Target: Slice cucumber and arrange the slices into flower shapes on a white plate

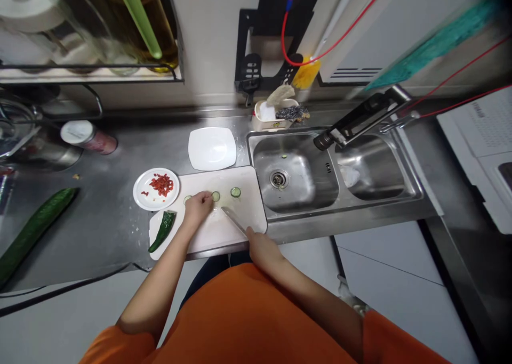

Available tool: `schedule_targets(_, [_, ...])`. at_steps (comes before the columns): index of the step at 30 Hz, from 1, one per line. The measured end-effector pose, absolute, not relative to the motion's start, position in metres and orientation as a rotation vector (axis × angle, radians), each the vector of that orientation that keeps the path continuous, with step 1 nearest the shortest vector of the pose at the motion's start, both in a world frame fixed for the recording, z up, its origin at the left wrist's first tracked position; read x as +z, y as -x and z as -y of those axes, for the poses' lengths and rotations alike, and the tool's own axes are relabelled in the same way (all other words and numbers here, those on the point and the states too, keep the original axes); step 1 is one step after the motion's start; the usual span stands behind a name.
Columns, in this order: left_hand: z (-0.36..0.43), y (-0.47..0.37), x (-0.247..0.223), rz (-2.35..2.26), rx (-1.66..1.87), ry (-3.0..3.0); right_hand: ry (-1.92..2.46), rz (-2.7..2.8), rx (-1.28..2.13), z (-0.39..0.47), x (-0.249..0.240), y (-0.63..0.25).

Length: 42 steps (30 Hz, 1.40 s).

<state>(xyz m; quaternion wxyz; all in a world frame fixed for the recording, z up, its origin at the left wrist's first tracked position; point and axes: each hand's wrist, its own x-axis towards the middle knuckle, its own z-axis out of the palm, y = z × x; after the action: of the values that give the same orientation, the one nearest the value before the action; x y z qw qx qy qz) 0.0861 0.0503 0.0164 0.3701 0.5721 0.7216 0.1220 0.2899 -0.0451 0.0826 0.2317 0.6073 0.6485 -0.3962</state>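
Note:
A white cutting board (208, 236) lies on the steel counter in front of me. My left hand (198, 207) is over its middle, fingers pinched together at the edge of a thin cucumber slice (216, 196). Another cucumber slice (236, 192) lies flat to the right, and one more (187, 199) shows partly behind my left hand. My right hand (262, 245) is closed around the handle of a knife (234, 220), its blade slanting up-left over the board, tip just below the middle slice. A cut cucumber piece (163, 231) rests on the board's left side.
Left of the board stand a white plate with chopped red pieces (139, 193) and a whole cucumber (38, 228). Behind it sits a white square plate (212, 148). A double sink (296, 177) with a black faucet (352, 119) is at the right. A lidded jar (90, 137) stands back left.

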Motion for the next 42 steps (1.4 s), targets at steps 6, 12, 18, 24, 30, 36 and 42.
schedule_targets(6, [-0.035,-0.081,0.009,-1.879,0.236,-1.462,-1.702,-1.763,-1.049,0.042,0.080,-0.291])
schedule_targets(12, [-0.021,-0.087,0.007,-1.894,0.384,-1.628,-1.711,-1.795,-0.960,0.040,0.080,-0.284])
schedule_targets(18, [-0.012,-0.090,-0.006,-1.909,0.461,-1.693,-1.665,-1.882,-0.940,0.036,0.078,-0.271])
schedule_targets(24, [-0.013,-0.090,-0.010,-1.895,0.505,-1.693,-1.665,-1.927,-0.933,0.033,0.074,-0.262])
schedule_targets(30, [-0.019,-0.099,-0.011,-1.942,0.426,-1.713,-1.715,-1.863,-0.901,0.031,0.077,-0.267])
schedule_targets(36, [-0.026,-0.097,-0.013,-1.663,0.434,-1.858,-1.738,-1.818,-0.894,0.030,0.078,-0.274])
schedule_targets(42, [-0.020,-0.095,-0.011,-1.822,0.425,-1.914,-1.755,-1.820,-0.914,0.032,0.078,-0.273])
